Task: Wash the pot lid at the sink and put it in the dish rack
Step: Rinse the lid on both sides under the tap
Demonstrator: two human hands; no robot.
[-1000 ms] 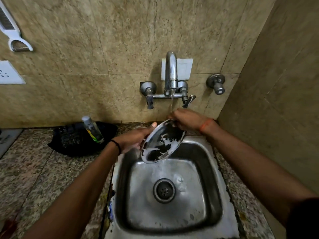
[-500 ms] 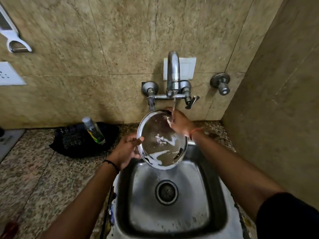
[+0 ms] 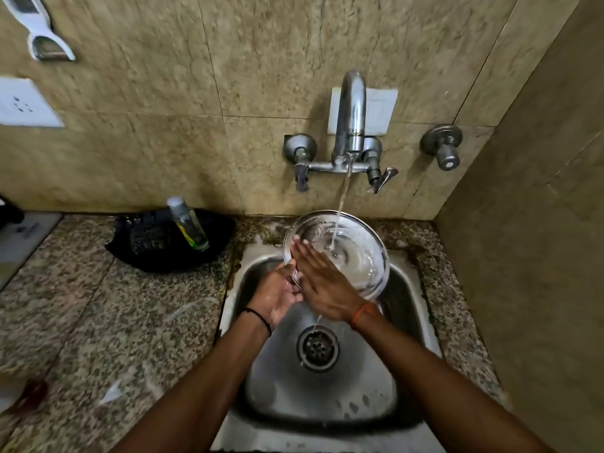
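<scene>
A round steel pot lid (image 3: pixel 356 253) is held over the back of the steel sink (image 3: pixel 330 397), its hollow side up, under a thin stream of water from the tap (image 3: pixel 351 116). My left hand (image 3: pixel 277 292) grips the lid's left rim from below. My right hand (image 3: pixel 322 276) lies flat with fingers straight on the lid's inner surface at its left side. Water and a little foam cover the lid. No dish rack is in view.
A black dish (image 3: pixel 163 243) with a small clear bottle (image 3: pixel 188 223) sits on the granite counter (image 3: pixel 98 322) left of the sink. A wall valve (image 3: pixel 444 152) is right of the tap. A side wall (image 3: pixel 539 223) closes the right.
The lid has gone from tilted toward me to nearly level under the stream, most foam rinsed off. My right hand has moved from its top rim to flat on the inside.
</scene>
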